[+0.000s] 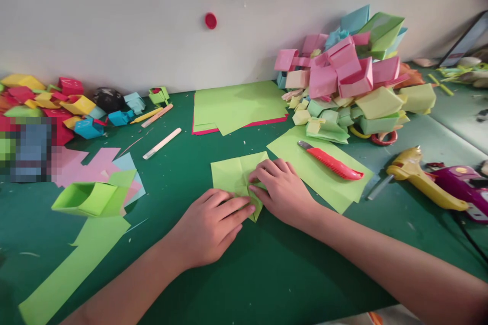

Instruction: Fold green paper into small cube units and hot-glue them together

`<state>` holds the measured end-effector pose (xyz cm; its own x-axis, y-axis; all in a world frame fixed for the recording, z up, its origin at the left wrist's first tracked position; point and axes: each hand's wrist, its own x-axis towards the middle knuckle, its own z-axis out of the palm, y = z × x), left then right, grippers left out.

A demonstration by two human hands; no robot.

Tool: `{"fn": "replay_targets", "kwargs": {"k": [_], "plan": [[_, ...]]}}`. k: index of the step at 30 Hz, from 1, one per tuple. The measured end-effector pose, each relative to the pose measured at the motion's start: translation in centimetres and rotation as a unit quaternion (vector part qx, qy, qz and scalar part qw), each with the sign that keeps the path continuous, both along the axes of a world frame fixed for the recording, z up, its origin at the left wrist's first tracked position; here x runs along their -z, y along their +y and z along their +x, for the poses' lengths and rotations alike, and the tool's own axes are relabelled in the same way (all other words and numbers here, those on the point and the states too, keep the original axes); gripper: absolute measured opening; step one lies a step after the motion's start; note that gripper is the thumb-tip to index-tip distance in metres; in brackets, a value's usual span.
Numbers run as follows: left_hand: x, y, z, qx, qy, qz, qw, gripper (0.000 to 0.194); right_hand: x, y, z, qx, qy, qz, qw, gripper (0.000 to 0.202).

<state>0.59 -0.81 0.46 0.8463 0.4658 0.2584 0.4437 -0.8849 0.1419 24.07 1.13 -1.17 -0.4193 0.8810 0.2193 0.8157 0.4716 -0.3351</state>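
A: Setting?
B: Green table [274,284].
A: Hands?
B: L hand [208,228] lies open; R hand [284,190] is curled, can't tell if gripping. Both touch folded paper [227,174], mid-table.
A: Nearby?
B: Red cutter [335,163], R of R hand.

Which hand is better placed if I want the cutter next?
Probably the right hand: it is nearer the cutter. The left hand is farther off, beyond the right. Both touch the creased sheet.

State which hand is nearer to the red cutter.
The right. The right hand, on the creased green paper, is just left of the red cutter; the left hand, on the same paper, lies farther left, beyond the right hand.
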Motion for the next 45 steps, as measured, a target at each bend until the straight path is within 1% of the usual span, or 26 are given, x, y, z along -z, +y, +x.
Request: {"fn": "replay_targets", "kwargs": {"k": [3, 9, 19, 24, 30, 32, 33, 35, 37, 39, 42, 45], "plan": [[-0.1, 0.0, 0.1, 0.005, 0.017, 0.008, 1.000, 0.041, 0.1, 0.0, -0.2, 0.006, -0.011, 0.007, 1.000, 0.018], [-0.2, 0.0, 0.2, 0.009, 0.031, 0.016, 0.999, 0.038, 0.1, 0.0, -0.4, 0.017, -0.030, 0.006, 0.999, 0.020], [-0.8, -0.4, 0.1, 0.004, 0.089, 0.003, 0.996, 0.043, 0.1, 0.1, -0.2, 0.022, -0.025, 0.002, 0.999, 0.018], [-1.0, -0.8, -0.1, -0.009, 0.107, -0.022, 0.994, 0.047, 0.0, 0.1, -0.2, 0.014, -0.016, -0.003, 1.000, 0.018], [-1.2, -1.0, -0.3, -0.021, 0.126, -0.061, 0.990, 0.053, -0.3, 0.0, 0.2, 0.001, -0.003, -0.014, 1.000, 0.023], [-1.1, -1.0, -0.3, -0.020, 0.128, -0.069, 0.989, 0.054, -0.8, -0.1, 0.9, -0.024, 0.024, -0.018, 0.999, 0.028], [-1.1, -1.0, -0.3, -0.020, 0.127, -0.072, 0.989, 0.054, -1.1, -0.2, 1.4, -0.046, 0.039, -0.018, 0.998, 0.031], [-1.0, -1.0, -0.4, -0.019, 0.124, -0.076, 0.989, 0.054, -1.8, -0.2, 2.6, -0.116, 0.060, -0.013, 0.991, 0.033], [-1.0, -1.0, -0.4, -0.018, 0.120, -0.079, 0.989, 0.054, -2.4, -0.2, 3.7, -0.190, 0.050, -0.003, 0.981, 0.029], [-0.9, -1.0, -0.4, -0.018, 0.119, -0.082, 0.989, 0.054, -2.7, -0.1, 4.4, -0.233, 0.032, -0.002, 0.972, 0.026], [-1.0, -1.0, -0.4, -0.019, 0.123, -0.086, 0.988, 0.054, -2.7, 0.1, 4.7, -0.257, 0.015, -0.021, 0.966, 0.026], [-1.0, -0.9, -0.3, -0.019, 0.131, -0.089, 0.987, 0.055, -2.5, 0.3, 4.7, -0.252, 0.001, -0.037, 0.967, 0.028]]}}
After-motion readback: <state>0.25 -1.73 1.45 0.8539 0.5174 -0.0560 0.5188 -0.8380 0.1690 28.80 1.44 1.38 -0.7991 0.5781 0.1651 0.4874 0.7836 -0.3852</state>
